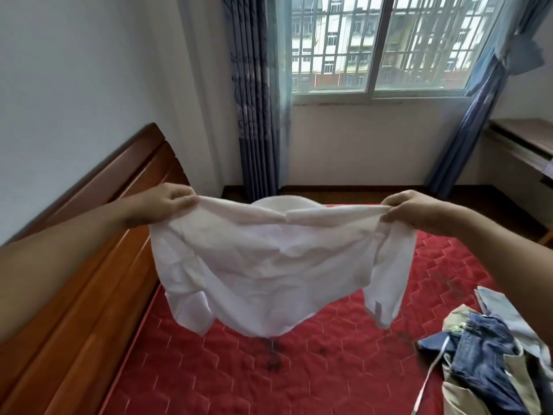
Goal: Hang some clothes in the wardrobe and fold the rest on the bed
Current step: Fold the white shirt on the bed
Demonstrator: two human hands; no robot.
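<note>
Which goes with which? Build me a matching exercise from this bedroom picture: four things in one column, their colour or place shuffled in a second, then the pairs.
Things:
1. shirt
2. bed cover
3. jeans
4. headboard

Colour or place:
A. brown wood, along the left
B. white, held up in the air
C. red, quilted
D. blue, crumpled in the pile at lower right

Pairs: 1-B, 2-C, 3-D, 4-A

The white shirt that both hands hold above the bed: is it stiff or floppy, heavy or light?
Probably floppy: the white shirt sags between the left hand and the right hand, and its sleeves dangle. It seems light, since pinches at its top edge carry it. Its wrinkles suggest it may crumple when set down.
</note>
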